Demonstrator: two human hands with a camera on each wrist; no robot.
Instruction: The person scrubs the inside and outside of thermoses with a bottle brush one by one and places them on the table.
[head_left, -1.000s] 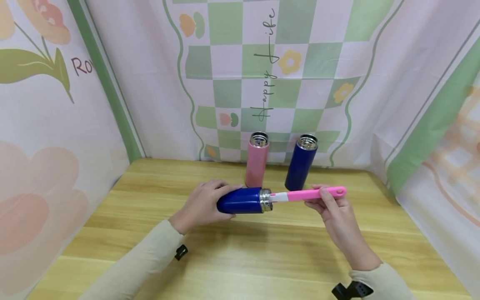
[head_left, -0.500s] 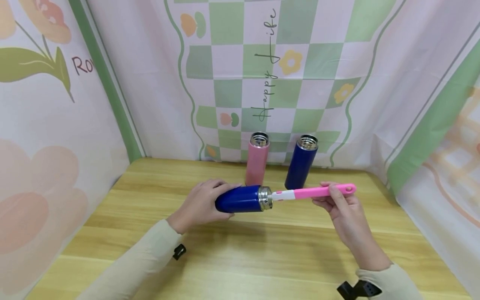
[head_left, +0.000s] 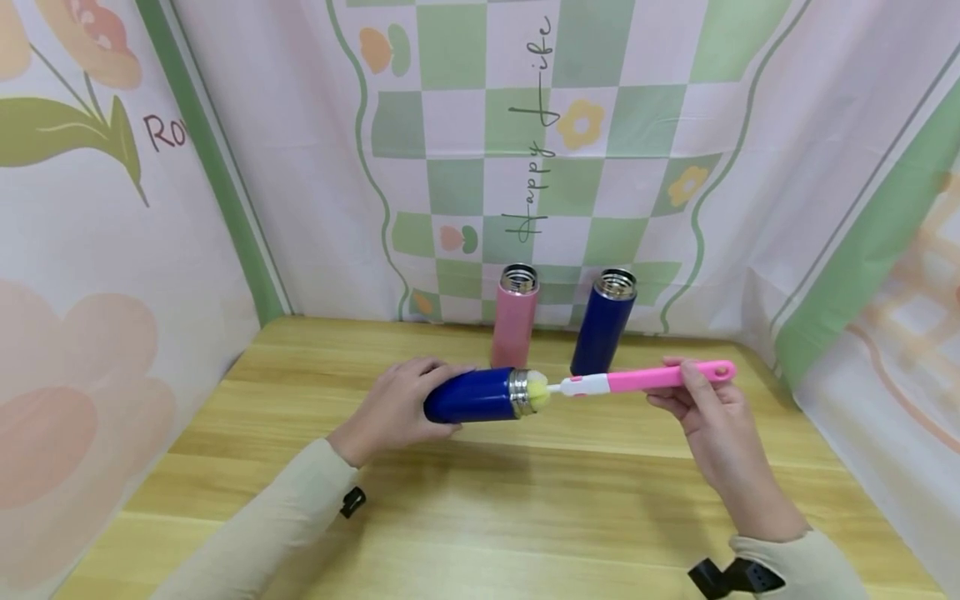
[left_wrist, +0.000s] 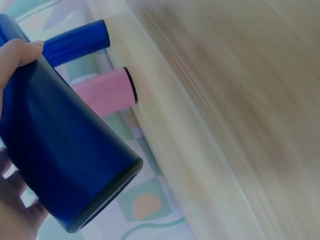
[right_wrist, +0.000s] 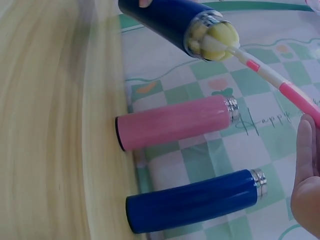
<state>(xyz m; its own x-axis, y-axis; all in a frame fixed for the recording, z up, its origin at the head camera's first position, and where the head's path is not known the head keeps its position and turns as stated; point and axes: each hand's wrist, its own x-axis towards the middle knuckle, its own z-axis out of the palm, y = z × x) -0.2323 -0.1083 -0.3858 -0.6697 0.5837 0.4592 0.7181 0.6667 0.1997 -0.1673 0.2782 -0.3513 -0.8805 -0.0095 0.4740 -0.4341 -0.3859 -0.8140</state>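
My left hand (head_left: pixel 397 408) grips a dark blue bottle (head_left: pixel 472 396) around its body, holding it on its side above the table with the steel mouth to the right. In my right hand (head_left: pixel 716 425) is the pink handle of a bottle brush (head_left: pixel 645 380), pinched near its holed end. The brush's yellow and white sponge head (right_wrist: pixel 220 40) bulges from the bottle's mouth, part of it still inside. The left wrist view shows the held bottle's base (left_wrist: pixel 107 195), with thumb and fingers on opposite sides of the body.
Behind the hands, an uncapped pink bottle (head_left: pixel 514 321) and an uncapped second blue bottle (head_left: pixel 603 325) stand upright near the back edge of the wooden table (head_left: pixel 480 517). A printed cloth (head_left: pixel 585 183) hangs behind them, and more cloth flanks both sides.
My right hand has moved right, drawing the brush outward so its sponge head now shows at the mouth. The left hand with the bottle has shifted slightly left.
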